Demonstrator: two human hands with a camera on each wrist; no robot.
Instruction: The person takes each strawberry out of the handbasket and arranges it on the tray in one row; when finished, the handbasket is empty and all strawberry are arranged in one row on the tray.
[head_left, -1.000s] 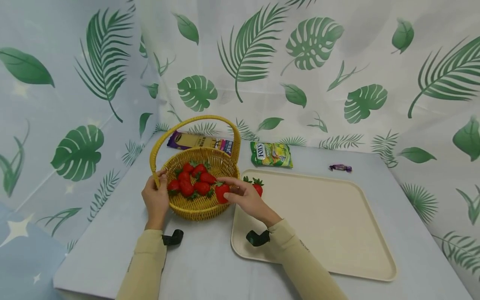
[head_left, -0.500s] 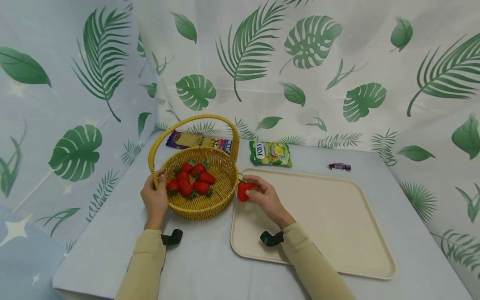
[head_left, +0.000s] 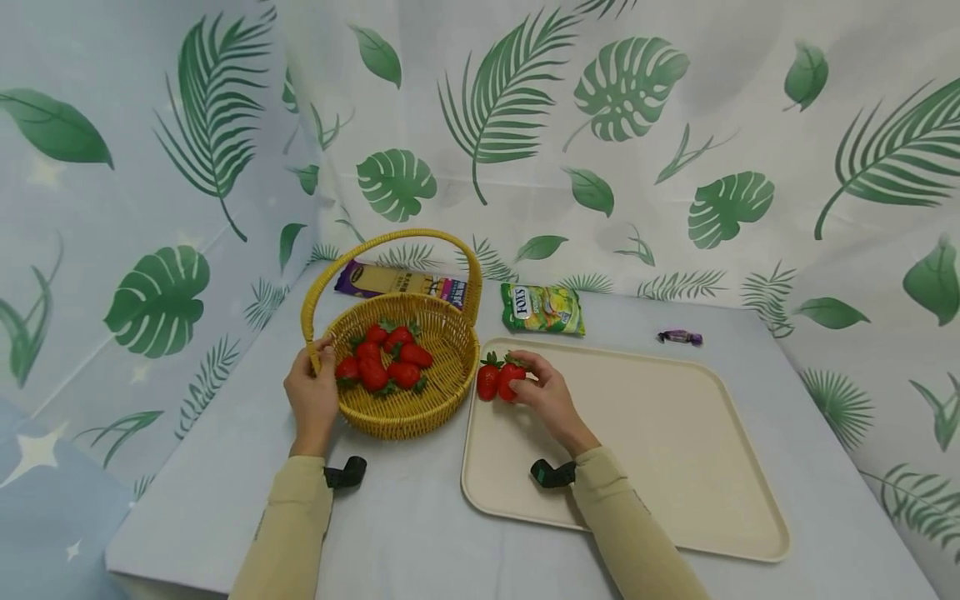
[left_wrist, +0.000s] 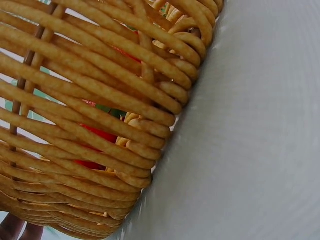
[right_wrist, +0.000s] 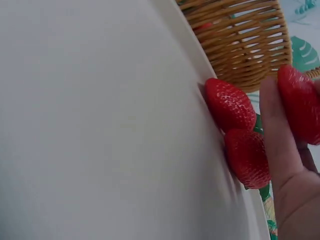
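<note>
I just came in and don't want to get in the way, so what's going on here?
A person's right hand pinches a strawberry at the far left corner of the beige tray, near two other strawberries lying along its edge. The left hand holds the yellow wicker basket near the foot of its handle, and several more strawberries lie inside. A green snack bag and a small purple wrapped sweet lie beyond the tray.
</note>
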